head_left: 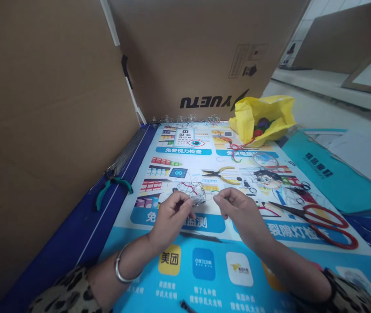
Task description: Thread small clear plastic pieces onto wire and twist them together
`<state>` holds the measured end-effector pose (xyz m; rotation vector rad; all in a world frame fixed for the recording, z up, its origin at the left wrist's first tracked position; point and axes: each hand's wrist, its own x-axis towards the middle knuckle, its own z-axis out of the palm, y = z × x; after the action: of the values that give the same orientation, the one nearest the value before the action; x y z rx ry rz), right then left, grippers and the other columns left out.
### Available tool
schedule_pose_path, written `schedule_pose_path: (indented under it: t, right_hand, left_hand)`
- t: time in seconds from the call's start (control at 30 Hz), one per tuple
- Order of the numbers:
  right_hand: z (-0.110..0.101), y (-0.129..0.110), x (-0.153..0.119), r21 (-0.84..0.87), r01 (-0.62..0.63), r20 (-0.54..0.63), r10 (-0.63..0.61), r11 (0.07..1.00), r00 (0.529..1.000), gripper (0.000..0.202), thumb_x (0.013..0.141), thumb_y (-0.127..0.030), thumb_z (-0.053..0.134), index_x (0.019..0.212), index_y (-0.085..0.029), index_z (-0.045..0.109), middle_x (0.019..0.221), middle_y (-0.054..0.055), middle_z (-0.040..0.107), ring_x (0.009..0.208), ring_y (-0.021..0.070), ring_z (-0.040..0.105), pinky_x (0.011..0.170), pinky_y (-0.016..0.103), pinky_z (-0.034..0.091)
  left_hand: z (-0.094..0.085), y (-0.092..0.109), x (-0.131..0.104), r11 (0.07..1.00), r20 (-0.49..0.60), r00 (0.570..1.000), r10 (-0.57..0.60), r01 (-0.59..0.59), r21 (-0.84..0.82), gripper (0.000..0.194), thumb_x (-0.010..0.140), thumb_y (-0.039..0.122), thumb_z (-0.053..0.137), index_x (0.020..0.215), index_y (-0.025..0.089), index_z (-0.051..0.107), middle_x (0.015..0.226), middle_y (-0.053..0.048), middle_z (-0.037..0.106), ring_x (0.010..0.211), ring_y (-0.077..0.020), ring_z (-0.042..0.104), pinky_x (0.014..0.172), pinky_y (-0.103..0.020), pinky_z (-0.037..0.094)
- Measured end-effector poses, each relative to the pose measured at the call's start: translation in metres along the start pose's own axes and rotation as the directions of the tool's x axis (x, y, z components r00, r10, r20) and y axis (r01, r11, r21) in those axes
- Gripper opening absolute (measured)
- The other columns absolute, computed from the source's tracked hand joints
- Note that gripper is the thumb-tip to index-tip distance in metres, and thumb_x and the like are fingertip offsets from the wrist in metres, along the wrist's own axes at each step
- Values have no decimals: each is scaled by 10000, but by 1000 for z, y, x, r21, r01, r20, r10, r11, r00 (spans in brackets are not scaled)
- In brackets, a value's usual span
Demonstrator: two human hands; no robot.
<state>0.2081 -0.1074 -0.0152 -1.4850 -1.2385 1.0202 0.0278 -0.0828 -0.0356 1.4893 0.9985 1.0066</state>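
Near the middle of one printed sheet (pixel 205 243), two hands work close together, fingertips just apart; left hand (pixel 169 219) is at the left, right hand (pixel 242 215) at the right; left grip is narrow, thumb and index drawn together at the near edge of one wire tangle (pixel 196 191); cannot tell if a strand sits between them; right grip is narrow too, thumb and index nearly meeting, other fingers curled; any thin strand there is too fine to confirm; tangle lies just beyond the left hand, pale and silvery with red in it.

Tools: one pair of yellow-handled pliers (pixel 230 177), far of the hands, handles spread; one pair of teal-handled pliers (pixel 102 195), left, beside one bundle of thin wires (pixel 127 152); one pair of red-handled scissors (pixel 330 234), right, blades pointing left; all three lie apart from both hands.

Far right, one yellow bag (pixel 242 117) gapes open, at least two balls inside, one red ball (pixel 257 133) and one purple ball (pixel 263 123); one red cord (pixel 236 148) trails out onto the sheet; along the far edge, about five small wiry pieces (pixel 213 119) in a row, details too small; one bracelet (pixel 117 267) on the left wrist; two cardboard panels (pixel 172 56), left and far.
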Motion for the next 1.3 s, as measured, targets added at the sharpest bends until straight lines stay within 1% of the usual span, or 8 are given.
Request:
schedule_pose_path:
  t: [0.1, 0.23, 0.37, 0.5, 0.67, 0.87, 1.07, 1.3]
  right_hand:
    - [0, -9, -8, -158, 130, -87, -145, 979, 986, 182, 804, -355, 562, 692, -211, 551, 590, -15, 538, 538, 125, 476, 521, 257, 392]
    - [7, -11, -17, -260, 347, 54, -345, 901, 937, 99, 817, -287, 541, 766, -232, 607, 775, 36, 642, 721, 181, 583, 646, 291, 456]
    - [15, -1, -18, -322, 439, 132, -419, 839, 898, 111, 827, -257, 533, 874, -234, 630, 814, 48, 651, 748, 186, 596, 677, 302, 473]
    - [18, 8, -17, -386, 440, 128, -425, 811, 896, 138, 819, -207, 532, 921, -214, 625, 848, 52, 645, 751, 175, 598, 678, 285, 474]
    - [18, 10, -17, -426, 481, 115, -482, 766, 869, 154, 781, -164, 545, 911, -216, 609, 871, 52, 640, 809, 186, 599, 714, 292, 480]
    - [15, 9, -16, -430, 466, 116, -464, 773, 878, 113, 786, -159, 525, 834, -224, 604, 792, 36, 638, 740, 175, 599, 674, 288, 473]
    - [14, 5, -15, -393, 414, 50, -431, 821, 901, 92, 785, -179, 519, 783, -229, 596, 758, 36, 642, 713, 180, 598, 648, 290, 462]
    - [12, 1, -14, -302, 329, 45, -331, 895, 942, 106, 803, -239, 515, 714, -217, 568, 695, 20, 602, 657, 166, 549, 621, 276, 428]
  left_hand:
    - [0, 3, 0, 1000, -13, 1000, 24, -23, 19, 171, 859, 308, 490, 755, 174, 506, 611, 19, 594, 583, -94, 521, 585, -220, 421]
    - [2, 6, -1, 997, -9, 999, 46, -46, 62, 173, 859, 300, 487, 750, 171, 521, 629, 14, 578, 595, -101, 522, 582, -223, 425]
    - [4, 5, -1, 976, 23, 987, 162, -164, 141, 166, 855, 273, 499, 747, 165, 564, 693, -7, 573, 671, -117, 532, 641, -244, 437]
    - [7, 5, -3, 938, 34, 953, 300, -302, 169, 114, 832, 217, 531, 769, 164, 610, 774, -32, 589, 773, -137, 550, 714, -264, 449]
    - [9, 7, -5, 930, 92, 942, 324, -335, 152, 134, 845, 190, 511, 849, 173, 644, 830, -53, 598, 842, -155, 551, 764, -290, 461]
    - [10, 3, -8, 921, 145, 930, 338, -358, 151, 170, 859, 194, 495, 933, 189, 648, 857, -63, 598, 884, -166, 543, 778, -300, 466]
    - [9, 0, -9, 895, 152, 905, 397, -419, 156, 234, 850, 161, 496, 1052, 209, 604, 941, -68, 616, 918, -166, 551, 801, -308, 467]
    - [7, 1, -9, 890, 126, 909, 397, -415, 191, 200, 847, 145, 489, 1007, 188, 600, 900, -62, 613, 875, -156, 560, 782, -289, 468]
